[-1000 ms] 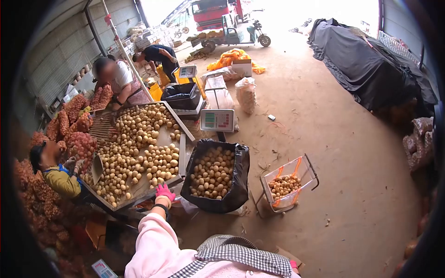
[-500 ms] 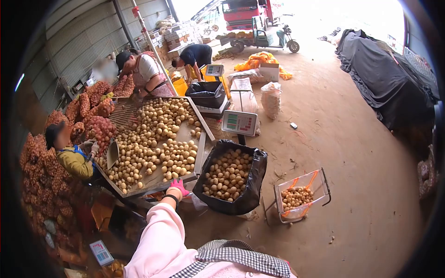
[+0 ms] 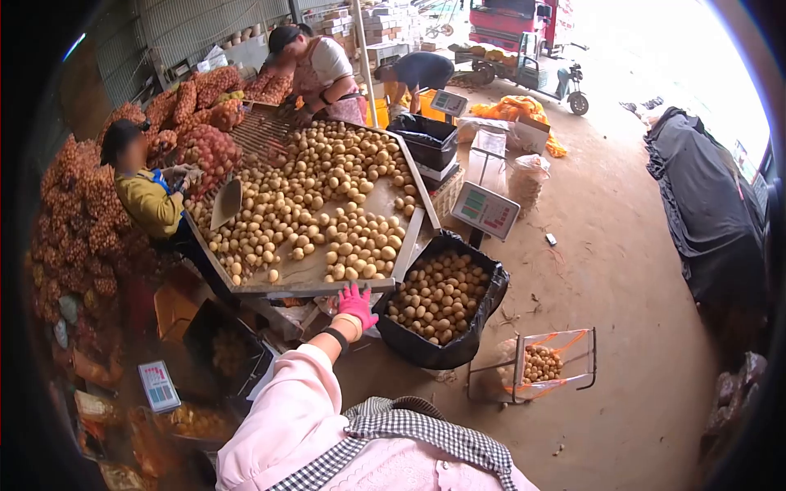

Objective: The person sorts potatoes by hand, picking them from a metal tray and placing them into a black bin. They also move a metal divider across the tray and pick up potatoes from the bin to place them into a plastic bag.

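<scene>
Left hand [image 3: 357, 304], in a pink glove, is raised at frame centre with the pink sleeve [image 3: 282, 417] running down to lower centre. Its grip is wide: fingers spread, holding nothing. The fingertips sit at the near edge of the sorting bench [image 3: 327, 288], just below the closest potatoes [image 3: 352, 250]. Right hand is not in view.

The bench slopes from upper centre down to centre and is covered in loose potatoes. Just right of the hand, a black-lined bin [image 3: 446, 299] is filled with potatoes. A scale display [image 3: 485, 210] stands above the bin. A wire frame with a clear bag [image 3: 544, 364], part filled, sits at lower right. Red net sacks [image 3: 82, 221] are stacked along the left. One person in yellow [image 3: 147, 200] works at the bench's left side; another [image 3: 319, 69] is at its far end.
</scene>
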`<state>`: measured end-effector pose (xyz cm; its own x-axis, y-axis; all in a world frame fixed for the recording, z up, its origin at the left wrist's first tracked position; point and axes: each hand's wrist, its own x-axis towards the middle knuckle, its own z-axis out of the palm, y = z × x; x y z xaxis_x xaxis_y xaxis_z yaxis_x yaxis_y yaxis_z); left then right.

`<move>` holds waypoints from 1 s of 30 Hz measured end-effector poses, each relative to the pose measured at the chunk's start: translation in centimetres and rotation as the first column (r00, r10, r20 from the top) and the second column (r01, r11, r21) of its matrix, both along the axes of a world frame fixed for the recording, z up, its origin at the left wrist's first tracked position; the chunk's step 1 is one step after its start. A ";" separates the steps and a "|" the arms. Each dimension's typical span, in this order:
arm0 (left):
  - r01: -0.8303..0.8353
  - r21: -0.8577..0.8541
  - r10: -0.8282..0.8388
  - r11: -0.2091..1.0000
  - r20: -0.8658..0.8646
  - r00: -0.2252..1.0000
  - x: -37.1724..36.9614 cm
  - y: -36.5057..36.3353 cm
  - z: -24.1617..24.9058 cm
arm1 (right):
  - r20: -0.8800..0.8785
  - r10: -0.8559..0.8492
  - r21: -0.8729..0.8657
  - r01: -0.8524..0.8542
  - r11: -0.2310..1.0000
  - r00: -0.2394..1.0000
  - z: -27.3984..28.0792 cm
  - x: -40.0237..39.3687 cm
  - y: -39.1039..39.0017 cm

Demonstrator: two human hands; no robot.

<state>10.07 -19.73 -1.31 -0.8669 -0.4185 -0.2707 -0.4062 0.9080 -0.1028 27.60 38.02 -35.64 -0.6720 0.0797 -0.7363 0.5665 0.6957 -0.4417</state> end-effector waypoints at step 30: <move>0.086 0.134 -0.025 0.987 -0.405 0.914 1.9 -15.0 -2.9 | 0.110 0.216 0.043 -0.221 0.974 0.970 11.1 -4.5 -20.6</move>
<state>11.96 -34.68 -4.18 -0.9358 -0.3490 0.0499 -0.3338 0.9228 0.1925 23.06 17.39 -24.54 -0.5975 -0.0187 -0.8017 0.4389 0.8291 -0.3464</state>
